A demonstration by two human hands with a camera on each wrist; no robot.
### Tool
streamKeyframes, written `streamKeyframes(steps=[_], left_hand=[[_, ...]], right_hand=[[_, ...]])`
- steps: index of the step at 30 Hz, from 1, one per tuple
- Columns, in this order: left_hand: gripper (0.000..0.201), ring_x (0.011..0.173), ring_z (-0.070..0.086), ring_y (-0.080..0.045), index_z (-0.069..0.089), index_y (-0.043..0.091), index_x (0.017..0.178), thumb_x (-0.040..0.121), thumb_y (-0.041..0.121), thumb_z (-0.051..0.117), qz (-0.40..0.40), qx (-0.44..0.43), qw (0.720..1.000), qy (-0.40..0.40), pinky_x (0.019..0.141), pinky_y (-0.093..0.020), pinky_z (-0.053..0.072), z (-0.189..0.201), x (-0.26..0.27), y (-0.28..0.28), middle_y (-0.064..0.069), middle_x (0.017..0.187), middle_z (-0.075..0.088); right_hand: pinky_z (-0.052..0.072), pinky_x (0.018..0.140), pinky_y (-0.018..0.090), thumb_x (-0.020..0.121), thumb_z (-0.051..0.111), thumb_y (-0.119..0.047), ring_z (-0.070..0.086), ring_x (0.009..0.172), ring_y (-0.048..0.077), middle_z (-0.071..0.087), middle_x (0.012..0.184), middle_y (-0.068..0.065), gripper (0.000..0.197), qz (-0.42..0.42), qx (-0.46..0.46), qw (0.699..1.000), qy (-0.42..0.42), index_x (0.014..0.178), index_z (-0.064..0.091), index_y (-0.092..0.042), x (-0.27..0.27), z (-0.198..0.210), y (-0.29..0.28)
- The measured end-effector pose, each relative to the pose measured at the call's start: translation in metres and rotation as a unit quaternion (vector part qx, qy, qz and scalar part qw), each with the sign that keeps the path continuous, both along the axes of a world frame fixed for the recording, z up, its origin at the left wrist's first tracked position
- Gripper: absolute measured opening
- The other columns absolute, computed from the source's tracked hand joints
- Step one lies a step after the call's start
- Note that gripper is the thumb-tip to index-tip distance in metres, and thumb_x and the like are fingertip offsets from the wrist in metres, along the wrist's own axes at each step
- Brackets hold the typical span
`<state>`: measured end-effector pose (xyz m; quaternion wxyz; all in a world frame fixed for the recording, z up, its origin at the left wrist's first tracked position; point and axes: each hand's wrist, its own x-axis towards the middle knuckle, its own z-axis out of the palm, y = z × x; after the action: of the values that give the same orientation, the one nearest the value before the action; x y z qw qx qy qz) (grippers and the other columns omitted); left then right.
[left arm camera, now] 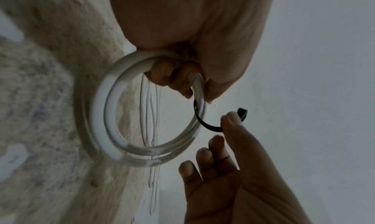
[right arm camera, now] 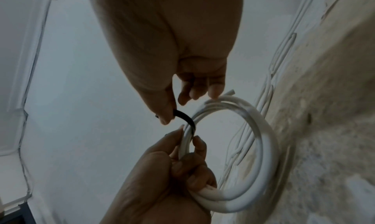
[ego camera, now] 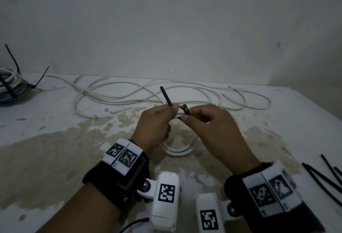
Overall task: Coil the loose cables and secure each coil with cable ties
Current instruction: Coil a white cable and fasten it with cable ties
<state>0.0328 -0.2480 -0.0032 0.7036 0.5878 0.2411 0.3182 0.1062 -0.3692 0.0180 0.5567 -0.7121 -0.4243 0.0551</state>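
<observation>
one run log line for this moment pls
step: tying white coil | left hand: grips coil and tie tail | right hand: pinches cable tie near head | tie: round coil, not threaded | loose cable: on table

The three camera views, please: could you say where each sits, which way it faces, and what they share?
Head: worn high, facing forward and down at the stained white table; both hands and wristbands show.
Left wrist: looks along the left hand gripping the white coiled cable.
Right wrist: looks along the right hand pinching the black plastic cable tie.
All share coil and tie.

A stained, peeling white tabletop (ego camera: 55,149) stands against a plain pale wall (ego camera: 166,20).
</observation>
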Motion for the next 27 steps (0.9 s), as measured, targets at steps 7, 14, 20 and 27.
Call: streamKeyframes(steps=[7,14,20,27], left_hand=[[0.029,0.036,0.03,-0.008,0.059,0.026,0.118,0.091,0.015,0.06,-0.007,0.058,0.998,-0.006,0.038,-0.018,0.024,0.006,-0.002,-0.003,-0.003,0.062,0.046],[0.02,0.047,0.054,0.007,0.069,0.022,0.107,0.093,0.017,0.056,0.02,0.205,0.978,0.021,0.05,-0.003,0.038,0.007,-0.002,-0.014,0.008,0.078,0.065],[0.022,0.073,0.066,-0.022,0.075,0.015,0.084,0.092,0.025,0.057,0.04,0.311,0.948,0.049,0.074,-0.041,0.053,0.007,-0.003,-0.021,-0.008,0.076,0.071],[0.025,0.07,0.066,-0.03,0.074,0.023,0.075,0.088,0.032,0.056,0.043,0.322,0.945,0.038,0.07,-0.051,0.053,0.004,-0.002,-0.022,-0.013,0.073,0.07]], right_hand=[[0.046,0.064,0.011,0.085,0.066,-0.016,0.061,0.066,-0.004,0.067,0.067,-0.019,0.013,0.025,0.051,0.998,0.019,0.08,0.069,-0.028,-0.002,0.002,-0.002],[0.052,0.069,0.019,0.087,0.064,-0.012,0.065,0.072,0.007,0.068,0.076,-0.009,0.02,-0.038,0.113,0.992,0.037,0.105,0.065,-0.022,0.0,0.002,-0.002],[0.043,0.072,0.005,0.089,0.061,-0.013,0.061,0.085,-0.002,0.07,0.094,-0.009,0.02,-0.08,0.113,0.99,-0.024,0.107,0.071,-0.017,0.003,0.0,-0.003],[0.041,0.073,0.003,0.089,0.06,-0.008,0.061,0.085,-0.001,0.064,0.082,-0.019,0.02,-0.087,0.117,0.986,-0.082,0.105,0.072,-0.014,0.003,0.0,-0.003]])
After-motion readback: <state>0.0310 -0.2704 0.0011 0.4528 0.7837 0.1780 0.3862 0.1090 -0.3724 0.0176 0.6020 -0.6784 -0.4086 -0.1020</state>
